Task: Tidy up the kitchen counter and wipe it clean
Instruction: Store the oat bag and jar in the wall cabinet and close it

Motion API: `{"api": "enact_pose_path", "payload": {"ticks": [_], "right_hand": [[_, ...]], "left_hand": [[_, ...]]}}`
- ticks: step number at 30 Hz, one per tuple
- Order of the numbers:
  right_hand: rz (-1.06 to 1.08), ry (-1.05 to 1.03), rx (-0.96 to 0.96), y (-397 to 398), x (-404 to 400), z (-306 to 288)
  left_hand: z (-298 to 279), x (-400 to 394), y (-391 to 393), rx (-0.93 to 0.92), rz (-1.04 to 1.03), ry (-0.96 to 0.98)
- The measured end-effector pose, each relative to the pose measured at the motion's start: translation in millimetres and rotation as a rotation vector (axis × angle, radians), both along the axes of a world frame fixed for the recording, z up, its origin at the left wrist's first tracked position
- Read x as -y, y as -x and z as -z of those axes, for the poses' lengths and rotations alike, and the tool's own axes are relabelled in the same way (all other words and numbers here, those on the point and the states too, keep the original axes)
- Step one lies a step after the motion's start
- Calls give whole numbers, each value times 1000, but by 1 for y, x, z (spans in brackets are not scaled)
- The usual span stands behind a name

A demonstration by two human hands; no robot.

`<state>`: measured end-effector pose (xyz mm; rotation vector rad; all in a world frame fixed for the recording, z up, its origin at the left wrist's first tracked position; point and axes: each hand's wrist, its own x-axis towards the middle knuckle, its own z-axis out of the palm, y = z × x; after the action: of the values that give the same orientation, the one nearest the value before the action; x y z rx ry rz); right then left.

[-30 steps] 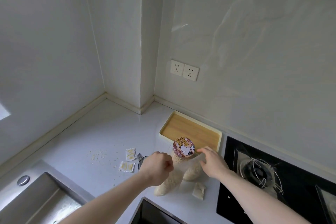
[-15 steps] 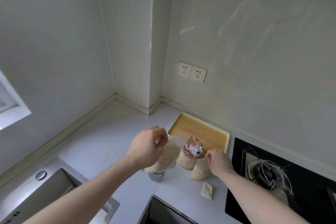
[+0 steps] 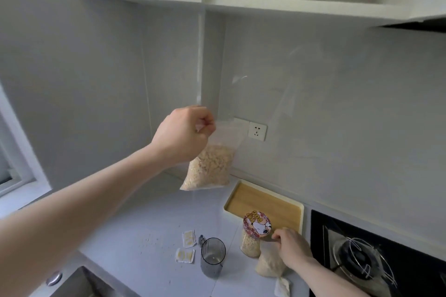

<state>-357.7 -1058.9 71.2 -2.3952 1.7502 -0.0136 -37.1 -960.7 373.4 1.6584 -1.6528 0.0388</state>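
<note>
The left hand [image 3: 184, 134] pinches the top edge of a clear bag of oats [image 3: 209, 167] and holds it high in the air, above the counter [image 3: 149, 219] and below the open shelf [image 3: 301, 6]. The right hand [image 3: 293, 247] is down low, fingers curled on the top of a second bag [image 3: 269, 264] that rests on the counter just beside the jar with the cartoon lid [image 3: 255, 234]. The tidying looks barely under way: the wooden tray [image 3: 263, 202] against the wall holds nothing, and a grey measuring cup [image 3: 212, 257] stands out in the open. Two torn sachets [image 3: 186, 247] lie beside it, and another small packet [image 3: 282, 287] sits near the hob [image 3: 376, 255]. Crumbs [image 3: 149, 240] are scattered toward the sink [image 3: 79, 284] (so no wiping yet, I'd judge). I see no cloth anywhere.
</note>
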Motion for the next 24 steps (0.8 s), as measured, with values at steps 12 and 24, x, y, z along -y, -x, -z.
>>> {"api": "enact_pose_path", "payload": {"ticks": [12, 24], "right_hand": [[-70, 115, 293, -35, 2, -153], [-243, 602, 592, -63, -13, -358]], "left_hand": [[-138, 8, 8, 126, -13, 134], [-312, 64, 41, 205, -27, 391]]}}
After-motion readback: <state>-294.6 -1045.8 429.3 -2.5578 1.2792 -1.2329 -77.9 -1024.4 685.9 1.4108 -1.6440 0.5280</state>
